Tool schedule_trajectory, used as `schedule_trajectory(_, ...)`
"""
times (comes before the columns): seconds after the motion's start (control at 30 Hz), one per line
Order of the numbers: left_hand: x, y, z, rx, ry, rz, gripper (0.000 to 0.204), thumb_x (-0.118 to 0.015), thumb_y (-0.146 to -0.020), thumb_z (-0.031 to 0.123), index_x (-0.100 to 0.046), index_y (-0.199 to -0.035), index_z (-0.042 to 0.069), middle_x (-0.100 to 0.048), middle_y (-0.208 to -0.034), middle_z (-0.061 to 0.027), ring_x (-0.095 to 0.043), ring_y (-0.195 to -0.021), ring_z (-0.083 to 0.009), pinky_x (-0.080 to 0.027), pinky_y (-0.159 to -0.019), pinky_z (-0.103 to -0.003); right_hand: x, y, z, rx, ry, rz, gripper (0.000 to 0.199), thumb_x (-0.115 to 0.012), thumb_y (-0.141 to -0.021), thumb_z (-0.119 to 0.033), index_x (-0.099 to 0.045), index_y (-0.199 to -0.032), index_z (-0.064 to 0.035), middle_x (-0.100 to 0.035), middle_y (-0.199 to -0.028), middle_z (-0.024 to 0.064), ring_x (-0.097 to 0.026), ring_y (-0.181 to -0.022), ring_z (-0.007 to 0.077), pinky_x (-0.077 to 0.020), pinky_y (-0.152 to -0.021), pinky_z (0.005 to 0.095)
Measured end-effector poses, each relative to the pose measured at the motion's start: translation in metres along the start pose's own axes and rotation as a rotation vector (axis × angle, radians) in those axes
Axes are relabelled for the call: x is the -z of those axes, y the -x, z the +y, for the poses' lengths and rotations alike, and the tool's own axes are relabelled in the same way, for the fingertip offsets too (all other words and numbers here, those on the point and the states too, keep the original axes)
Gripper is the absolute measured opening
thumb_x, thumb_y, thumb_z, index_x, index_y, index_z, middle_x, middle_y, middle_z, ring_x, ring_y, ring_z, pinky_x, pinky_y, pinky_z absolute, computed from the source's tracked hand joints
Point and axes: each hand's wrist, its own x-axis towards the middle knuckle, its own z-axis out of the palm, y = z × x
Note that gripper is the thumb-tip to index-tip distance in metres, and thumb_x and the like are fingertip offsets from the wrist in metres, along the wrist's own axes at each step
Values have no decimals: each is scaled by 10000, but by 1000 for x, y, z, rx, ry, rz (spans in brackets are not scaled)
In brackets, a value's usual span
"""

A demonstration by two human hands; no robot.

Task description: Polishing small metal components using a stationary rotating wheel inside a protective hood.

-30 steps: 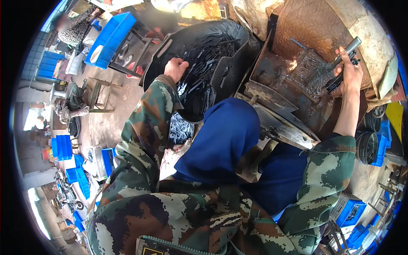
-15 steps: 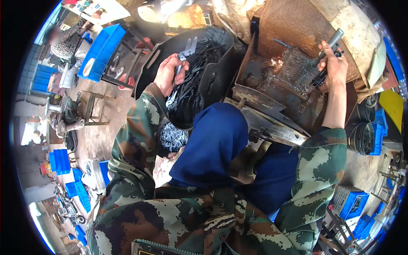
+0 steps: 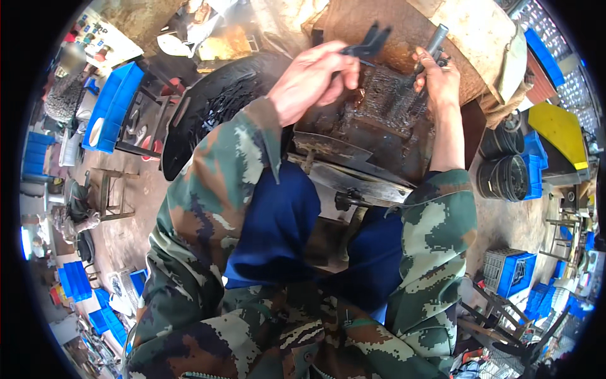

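My left hand point(image 3: 312, 82) is raised over the near left corner of a rusty metal trough point(image 3: 334, 144). Its fingers are closed on a dark forked metal piece point(image 3: 369, 43), smeared by motion, with two flat prongs pointing away from me. At the trough's right side my right hand point(image 3: 440, 81) grips a grey metal bar handle point(image 3: 437, 39) that slants upward. The lower end of that tool is hidden behind the hand. Between the hands lies a wet, brown, rough-surfaced block point(image 3: 382, 98) inside the trough.
Left of the trough stands a black tub point(image 3: 183, 126) holding dark metal strips point(image 3: 221, 104). A brown sheet point(image 3: 391, 25) hangs behind the trough. Black buckets point(image 3: 502, 177) stand on the right. Blue crates point(image 3: 113, 107) and a wooden stool point(image 3: 113, 192) are at left, near another person point(image 3: 63, 95).
My left hand has moved right, from above the tub to the trough. The shiny silver pieces it held are gone; a dark forked piece is there now. Sparks near the block have faded.
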Motion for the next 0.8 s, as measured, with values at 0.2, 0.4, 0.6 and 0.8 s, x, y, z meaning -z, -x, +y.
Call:
schedule_trajectory(0.2, -48, -50, -1, 0, 149, -31, 132, -491, -986, 144, -580, -929, 66, -471, -647, 36, -350, -509, -33, -271, -449, -215, -14, 9, 7, -1, 35, 44, 157, -716, -877, -108, -624, -951, -5, -625, -678, 46, -491, -414, 100, -398, -371, 269)
schedule_trajectory(0.4, -78, -79, -28, -79, 259, 120, 129, -580, -891, 148, -642, -838, 49, -559, -705, 24, -465, -602, -62, -375, -535, -234, 5, -7, 17, 39, 87, 13, 138, -637, -919, -104, -583, -980, 8, -598, -646, 47, -499, -429, 113, -409, -384, 271)
schedule_trajectory(0.6, -66, -78, -67, -89, -3, 305, 196, -598, -852, 143, -682, -841, -33, -669, -749, -89, -601, -700, -142, -494, -689, -308, 10, -12, 20, 35, 79, -37, 145, -646, -942, -147, -600, -966, -11, -517, -564, 26, -482, -435, 130, -410, -415, 274)
schedule_trajectory(0.8, -60, -72, -67, -88, -218, 409, 269, -588, -841, 288, -691, -876, 42, -661, -768, -224, -667, -777, -401, -525, -733, -475, 4, -5, 13, -15, 104, -34, 176, -659, -948, -178, -601, -960, -11, -508, -574, 20, -490, -465, 123, -413, -434, 261)
